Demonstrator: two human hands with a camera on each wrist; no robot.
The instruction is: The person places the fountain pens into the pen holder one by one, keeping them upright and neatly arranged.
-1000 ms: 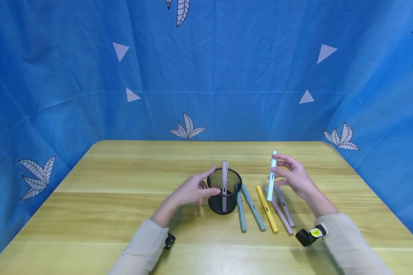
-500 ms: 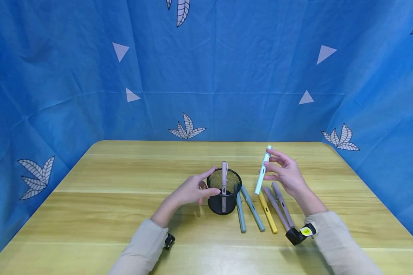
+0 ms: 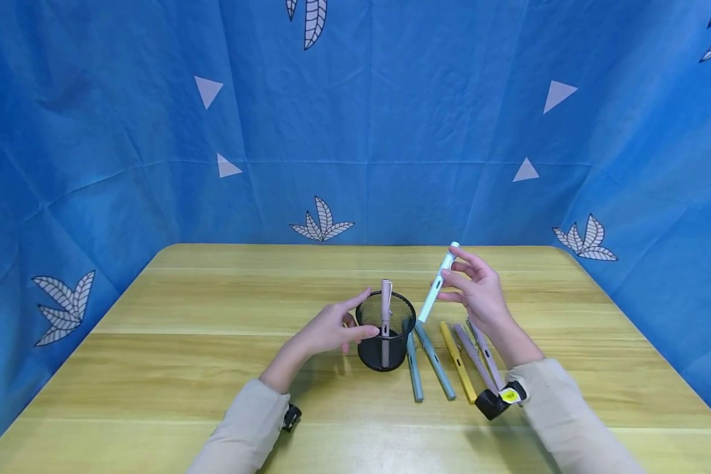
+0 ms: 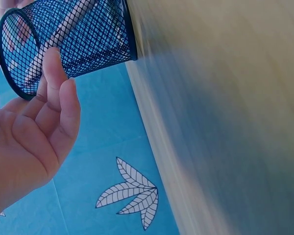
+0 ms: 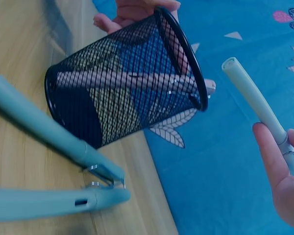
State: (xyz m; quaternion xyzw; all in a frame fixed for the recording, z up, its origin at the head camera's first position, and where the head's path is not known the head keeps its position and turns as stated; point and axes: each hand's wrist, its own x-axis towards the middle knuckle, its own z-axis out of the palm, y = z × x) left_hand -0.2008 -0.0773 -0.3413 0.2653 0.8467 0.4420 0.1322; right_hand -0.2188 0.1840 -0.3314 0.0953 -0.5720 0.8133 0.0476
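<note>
A black mesh pen holder (image 3: pixel 370 354) stands upright on the table with one pale pink pen (image 3: pixel 386 299) leaning inside it. My left hand (image 3: pixel 332 326) holds the holder from its left side, thumb at the front of the rim and index finger at the back. To the right and slightly above, my right hand (image 3: pixel 480 289) pinches a light blue pen (image 3: pixel 432 296) in the air, tilted with its lower end toward the holder. In the right wrist view, that pen's free end (image 5: pixel 247 88) is apart from the mesh rim.
Right of the holder lie two teal pens (image 3: pixel 435 362), a yellow pen (image 3: pixel 459 362) and two purple pens (image 3: pixel 474 355), side by side on the wooden table (image 3: pixel 154 368). A blue patterned cloth (image 3: pixel 367 131) hangs behind the table.
My right hand has moved left with the light blue pen, carrying it nearer the holder. The pen has gone from nearly upright to slanted. My left hand and the holder have stayed put.
</note>
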